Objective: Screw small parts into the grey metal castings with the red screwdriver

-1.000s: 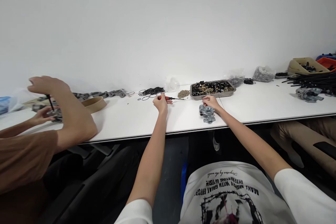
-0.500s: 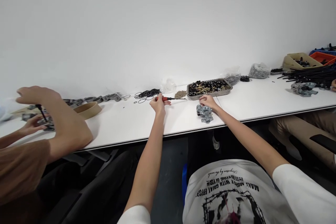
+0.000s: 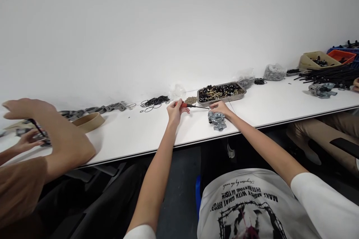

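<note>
A metal tray (image 3: 238, 96) holds black and brass-coloured parts (image 3: 218, 92); farther right, a tan bin (image 3: 305, 61) holds dark pieces (image 3: 319, 61). White tabletop (image 3: 134, 132) spreads left of the grey casting (image 3: 218, 121), which sits near the front edge (image 3: 157, 150). The left hand (image 3: 174, 112) grips a red-handled screwdriver (image 3: 184, 105); the right hand (image 3: 221, 108) is at the casting, its grip unclear

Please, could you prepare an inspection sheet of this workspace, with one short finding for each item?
Surface: white table, goods along its back.
Job's things: screwdriver, tip close to the right hand; metal part on the table, in front of the tray.
Clutter: black rings, brass pile, tan bin, plastic bag.
Hands: left hand grips the screwdriver; right hand at the metal part, grip unclear.
Cables: nothing surely seen; black strands, far right, kind unclear.
Surroundings: white wall behind; a co-worker's arm, left.
</note>
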`<state>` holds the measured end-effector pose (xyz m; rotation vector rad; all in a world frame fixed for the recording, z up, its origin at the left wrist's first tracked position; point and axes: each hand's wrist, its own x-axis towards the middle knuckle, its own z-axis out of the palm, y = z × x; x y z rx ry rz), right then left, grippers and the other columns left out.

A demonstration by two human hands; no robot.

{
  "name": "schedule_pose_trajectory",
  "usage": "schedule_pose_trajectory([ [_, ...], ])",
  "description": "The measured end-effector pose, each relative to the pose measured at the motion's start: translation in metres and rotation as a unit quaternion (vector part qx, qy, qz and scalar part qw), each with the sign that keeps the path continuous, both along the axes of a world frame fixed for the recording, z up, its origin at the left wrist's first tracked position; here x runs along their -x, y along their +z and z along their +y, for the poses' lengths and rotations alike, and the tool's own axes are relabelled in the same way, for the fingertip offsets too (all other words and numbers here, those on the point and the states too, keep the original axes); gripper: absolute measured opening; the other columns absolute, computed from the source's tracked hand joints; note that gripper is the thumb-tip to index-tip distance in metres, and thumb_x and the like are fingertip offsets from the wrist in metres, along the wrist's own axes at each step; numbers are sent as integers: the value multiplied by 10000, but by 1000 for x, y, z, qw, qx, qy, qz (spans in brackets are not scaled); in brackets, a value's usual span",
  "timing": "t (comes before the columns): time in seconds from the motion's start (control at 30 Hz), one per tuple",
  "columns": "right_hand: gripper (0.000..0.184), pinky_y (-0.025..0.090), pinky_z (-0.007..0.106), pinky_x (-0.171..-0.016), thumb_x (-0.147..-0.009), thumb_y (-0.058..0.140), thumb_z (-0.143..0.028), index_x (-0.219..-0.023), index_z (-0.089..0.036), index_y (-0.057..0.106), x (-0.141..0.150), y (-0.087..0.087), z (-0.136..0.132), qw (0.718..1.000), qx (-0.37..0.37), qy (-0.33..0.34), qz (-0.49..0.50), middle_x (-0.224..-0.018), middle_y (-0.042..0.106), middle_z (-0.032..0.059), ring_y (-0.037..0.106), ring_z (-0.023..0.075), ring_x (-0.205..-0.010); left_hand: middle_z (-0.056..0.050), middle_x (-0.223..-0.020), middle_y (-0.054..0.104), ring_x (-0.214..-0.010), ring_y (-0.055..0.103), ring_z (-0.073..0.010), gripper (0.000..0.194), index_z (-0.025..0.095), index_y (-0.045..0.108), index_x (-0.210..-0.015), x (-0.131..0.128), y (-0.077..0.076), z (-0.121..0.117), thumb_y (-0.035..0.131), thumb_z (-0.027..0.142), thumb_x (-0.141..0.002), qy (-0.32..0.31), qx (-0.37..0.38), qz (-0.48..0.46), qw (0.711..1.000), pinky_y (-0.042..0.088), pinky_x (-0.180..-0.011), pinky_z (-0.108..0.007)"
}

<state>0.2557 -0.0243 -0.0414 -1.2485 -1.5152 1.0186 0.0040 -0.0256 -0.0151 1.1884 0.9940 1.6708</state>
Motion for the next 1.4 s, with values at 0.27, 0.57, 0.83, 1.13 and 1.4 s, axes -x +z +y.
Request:
schedule_pose_trajectory([
  [0.27, 157, 573, 323, -787, -642, 905, -176, -778, -152, 830, 2, 6, -5, 1000, -12, 23, -9, -900, 811, 101, 741, 238, -881, -32, -645, 633, -458, 641, -165, 415, 157, 594, -759, -1, 3, -4, 802, 502, -860, -15, -6, 1, 1000, 564, -447, -307],
  [0.57, 119, 548, 317, -738, -632, 901, -190, -674, -163, 793, 2, 6, -6, 999, -24, 25, 2, -769, 774, 68, 699, 199, -762, -38, -663, 647, -457, 650, -178, 431, 159, 591, -765, 0, 2, -4, 818, 518, -837, -24, -14, 4, 1000, 573, -447, -328],
  [0.83, 56, 530, 290, -697, -676, 838, -157, -662, -156, 785, 2, 6, -7, 999, -24, 28, -5, -721, 753, 56, 670, 174, -707, -28, -652, 640, -450, 636, -168, 410, 158, 590, -775, -1, 2, -3, 807, 497, -849, -14, -2, 6, 1000, 562, -451, -320],
  [1.13, 27, 534, 303, -728, -717, 811, -142, -695, -146, 794, 2, 7, -8, 999, -20, 26, -26, -757, 761, 65, 676, 177, -735, -39, -676, 660, -476, 658, -171, 417, 147, 591, -795, 0, 3, -6, 808, 500, -843, -19, -9, 12, 1000, 570, -459, -309],
  [1.4, 55, 555, 377, -843, -679, 832, -190, -673, -160, 786, 1, 2, -1, 995, -63, -22, -73, -887, 769, 103, 694, 237, -897, -21, -598, 630, -421, 634, -171, 406, 147, 598, -734, -8, 9, -5, 803, 490, -806, 17, -23, 57, 998, 553, -408, -300],
])
